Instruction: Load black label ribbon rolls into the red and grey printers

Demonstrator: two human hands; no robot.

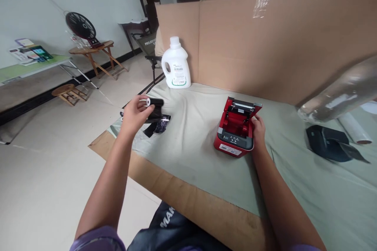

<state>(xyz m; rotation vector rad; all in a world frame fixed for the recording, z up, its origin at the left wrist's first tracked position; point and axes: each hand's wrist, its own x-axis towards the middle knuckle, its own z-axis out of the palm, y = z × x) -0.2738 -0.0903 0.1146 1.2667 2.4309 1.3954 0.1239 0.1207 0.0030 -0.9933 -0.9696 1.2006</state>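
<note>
My left hand [138, 110] is closed on a black ribbon roll [155, 102] with a white core end, held over the left part of the cloth. Dark film hangs from it toward a second dark roll [165, 117] and a crumpled shiny black piece [156, 127] just below. On the right, my right hand [259, 129] is wrapped round the side of a small red and black label printer [234, 131]. The printer's lid [243, 106] stands raised, showing a red inner bay. Most of my right fingers are hidden behind the printer.
A white jug [176, 64] stands at the back by a tall cardboard panel [265, 47]. To the right lie a black tape dispenser [330, 143], a white roll [355, 128] and a large plastic-wrapped roll [338, 90]. The table's wooden front edge [182, 190] shows below the pale green cloth [191, 141].
</note>
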